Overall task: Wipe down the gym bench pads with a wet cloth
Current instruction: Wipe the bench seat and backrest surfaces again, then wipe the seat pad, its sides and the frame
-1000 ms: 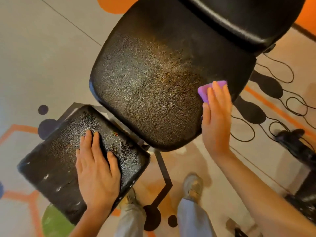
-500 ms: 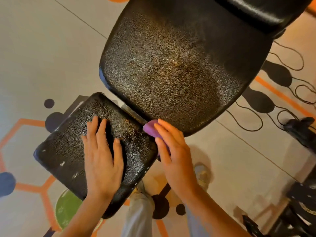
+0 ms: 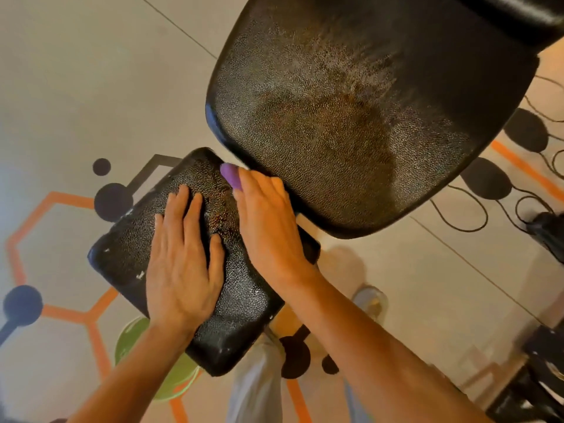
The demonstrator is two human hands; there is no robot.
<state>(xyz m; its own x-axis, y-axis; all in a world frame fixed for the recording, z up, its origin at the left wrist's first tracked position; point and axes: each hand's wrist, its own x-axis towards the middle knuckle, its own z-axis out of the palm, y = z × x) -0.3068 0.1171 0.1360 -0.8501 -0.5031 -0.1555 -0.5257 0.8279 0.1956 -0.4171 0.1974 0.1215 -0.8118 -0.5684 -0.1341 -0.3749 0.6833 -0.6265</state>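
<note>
Flat right-hand fingers (image 3: 259, 190) on purple cloth (image 3: 229, 174)

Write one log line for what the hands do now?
left hand flat on small pad | right hand presses purple cloth there

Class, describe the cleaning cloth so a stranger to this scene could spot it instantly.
Start at the large black bench pad, then drop to the smaller black pad below it. At that small pad's upper edge, under the right hand, peeks the cloth: the only purple thing here.

Large pad (image 3: 360, 117) overhanging small pad (image 3: 128, 248)
</note>
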